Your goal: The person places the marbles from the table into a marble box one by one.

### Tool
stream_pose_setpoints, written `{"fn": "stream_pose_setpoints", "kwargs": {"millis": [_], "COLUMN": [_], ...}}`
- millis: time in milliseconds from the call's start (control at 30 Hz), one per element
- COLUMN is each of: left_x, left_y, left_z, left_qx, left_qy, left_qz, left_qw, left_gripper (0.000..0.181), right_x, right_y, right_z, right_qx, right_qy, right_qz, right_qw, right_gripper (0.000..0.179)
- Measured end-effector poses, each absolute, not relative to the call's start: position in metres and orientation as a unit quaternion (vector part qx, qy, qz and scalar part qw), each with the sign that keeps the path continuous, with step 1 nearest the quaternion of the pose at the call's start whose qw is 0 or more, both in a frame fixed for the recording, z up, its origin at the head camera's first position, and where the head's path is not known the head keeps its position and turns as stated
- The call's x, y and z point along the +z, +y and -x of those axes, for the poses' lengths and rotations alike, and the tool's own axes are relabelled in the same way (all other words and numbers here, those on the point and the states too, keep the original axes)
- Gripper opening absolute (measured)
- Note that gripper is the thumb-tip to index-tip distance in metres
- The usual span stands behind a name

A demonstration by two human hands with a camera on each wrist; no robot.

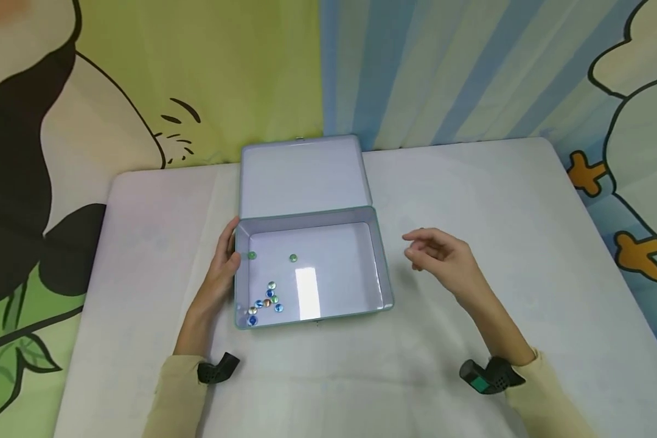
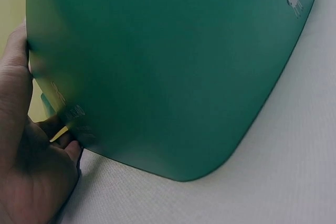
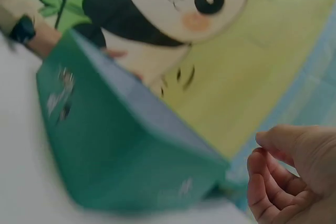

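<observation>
A shallow tin box (image 1: pixel 336 261) lies on the white table, its hinged lid (image 1: pixel 303 176) laid back behind it. Inside are several small glass marbles (image 1: pixel 267 302), mostly gathered near the front left corner, with one green marble (image 1: pixel 293 258) farther in. My left hand (image 1: pixel 219 274) holds the left side of the box, fingers and thumb against its wall; the left wrist view shows the green outside (image 2: pixel 157 77) close up. To the right of the box my right hand (image 1: pixel 440 255) hovers apart from it, fingers loosely curled, no object visible in them.
The white table (image 1: pixel 471 201) stretches out on both sides of the box. Behind it hangs a curtain (image 1: pixel 224 79) with a panda and other cartoon prints. Black wrist cameras (image 1: pixel 493 375) are strapped over both beige sleeves.
</observation>
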State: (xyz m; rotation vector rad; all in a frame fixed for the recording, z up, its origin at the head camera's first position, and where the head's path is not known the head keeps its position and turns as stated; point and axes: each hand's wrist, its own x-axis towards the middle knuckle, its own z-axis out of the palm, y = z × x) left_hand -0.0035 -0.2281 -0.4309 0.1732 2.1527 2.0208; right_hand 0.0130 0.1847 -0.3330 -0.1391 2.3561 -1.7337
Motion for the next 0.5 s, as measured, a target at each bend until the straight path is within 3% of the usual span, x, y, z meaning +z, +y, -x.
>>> {"fn": "stream_pose_setpoints", "kwargs": {"millis": [233, 500], "left_x": [-0.431, -0.432], "left_y": [-0.229, -0.228], "left_z": [0.002, 0.003], "left_qx": [0.68, 0.683], "left_qy": [0.726, 0.723], "left_qz": [-0.051, -0.052], "left_qw": [0.09, 0.087], "left_gripper": [0.08, 0.077], "right_x": [-0.372, -0.387], "right_y": [0.226, 0.237], "right_z": [-0.036, -0.035], "right_qx": [-0.575, -0.563], "right_qy": [0.814, 0.824], "right_qz": [-0.043, -0.032], "right_qw": [0.069, 0.065], "right_gripper": [0.034, 0.037]}}
